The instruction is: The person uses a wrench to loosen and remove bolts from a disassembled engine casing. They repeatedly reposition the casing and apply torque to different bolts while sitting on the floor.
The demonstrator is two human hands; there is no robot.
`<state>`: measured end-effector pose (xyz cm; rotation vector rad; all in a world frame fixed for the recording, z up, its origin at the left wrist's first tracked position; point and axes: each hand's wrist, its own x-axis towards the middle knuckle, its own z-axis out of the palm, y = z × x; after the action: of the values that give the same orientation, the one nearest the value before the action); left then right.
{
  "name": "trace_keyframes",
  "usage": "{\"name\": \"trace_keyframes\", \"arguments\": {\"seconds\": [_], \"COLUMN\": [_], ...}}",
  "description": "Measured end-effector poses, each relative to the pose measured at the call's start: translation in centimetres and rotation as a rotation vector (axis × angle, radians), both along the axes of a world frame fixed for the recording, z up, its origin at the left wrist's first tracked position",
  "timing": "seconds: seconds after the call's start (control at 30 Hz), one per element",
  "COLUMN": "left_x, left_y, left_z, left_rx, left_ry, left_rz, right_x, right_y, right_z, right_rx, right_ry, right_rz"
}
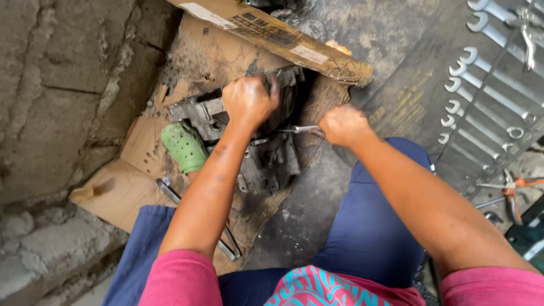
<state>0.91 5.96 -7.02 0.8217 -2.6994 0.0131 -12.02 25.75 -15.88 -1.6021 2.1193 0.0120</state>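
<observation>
Left hand (248,101) clamped on greasy casting (266,153), centre of cardboard (113,192). Right hand (343,124) fisted round metal tool (300,130), tip at casting's 3 o'clock side. Casting looks still assembled; work judged midway. Spanners (481,96) at 2 o'clock; pliers (513,190) at 3.

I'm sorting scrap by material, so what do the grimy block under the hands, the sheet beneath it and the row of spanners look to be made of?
Block: likely cast metal, dull grey, coated in dark grease, with ribbed edges. Sheet: brown cardboard, creased and oil-stained. Spanners: probably polished steel, with bright silvery shine. The left hand rests on the block; the right hand grips a thin shiny metal tool.
</observation>
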Motion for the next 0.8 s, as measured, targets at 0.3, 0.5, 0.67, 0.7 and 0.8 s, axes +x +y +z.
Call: {"name": "trace_keyframes", "arguments": {"seconds": [0.3,0.5,0.67,0.7,0.8], "left_x": [0.0,-0.2,-0.3,-0.3,-0.4], "left_y": [-0.2,-0.1,-0.1,-0.1,0.0], "left_z": [-0.1,-0.3,0.0,0.0,0.0], "left_rx": [0.001,0.035,0.047,0.05,0.068], "left_ry": [0.093,-0.023,-0.055,-0.065,-0.074], "left_rz": [-0.01,0.001,-0.002,-0.001,0.01], "right_x": [3.4,2.2,1.7,1.5,1.1], "right_y": [2.3,2.3,1.9,1.9,1.7], "right_z": [-0.7,-2.4,-2.9,-3.0,-3.3], "right_rx": [-0.092,-0.16,-0.077,-0.071,-0.043], "right_ry": [-0.02,-0.013,-0.03,-0.039,-0.06], "right_rz": [-0.109,-0.085,-0.065,-0.07,-0.052]}}
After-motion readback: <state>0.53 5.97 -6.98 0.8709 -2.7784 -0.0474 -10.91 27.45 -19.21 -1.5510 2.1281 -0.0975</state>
